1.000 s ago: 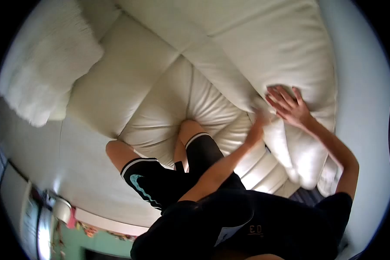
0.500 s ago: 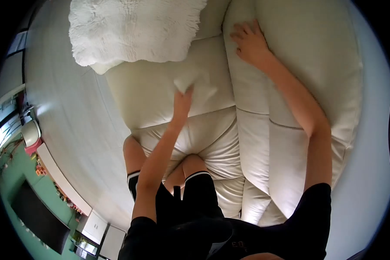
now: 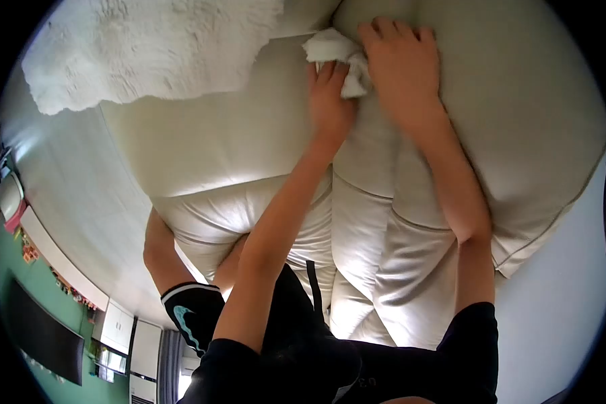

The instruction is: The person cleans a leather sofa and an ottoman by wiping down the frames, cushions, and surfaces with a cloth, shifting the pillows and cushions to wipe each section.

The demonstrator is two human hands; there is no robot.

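My left hand [image 3: 331,101] is closed on a crumpled white cloth [image 3: 331,46], pressing it toward the crease where the seat meets the backrest of a cream leather sofa [image 3: 215,145]. Part of the cloth sticks out past the fingertips and to the right of the thumb. Just to the right, my right hand [image 3: 404,71] lies palm down on the sofa's backrest, with its fingers bent a little over the leather. It holds no loose thing that I can see.
A fluffy white cover [image 3: 148,54] is draped over the far part of the seat. Pale floor [image 3: 81,158] runs along the left, with a dark television [image 3: 44,330] on a green wall beyond. A light wall [image 3: 552,289] stands behind the backrest.
My left hand has moved the cloth from the middle of the seat forward and right, to the crease. My right hand remains on the backrest, its fingers less spread. The view has leaned closer.
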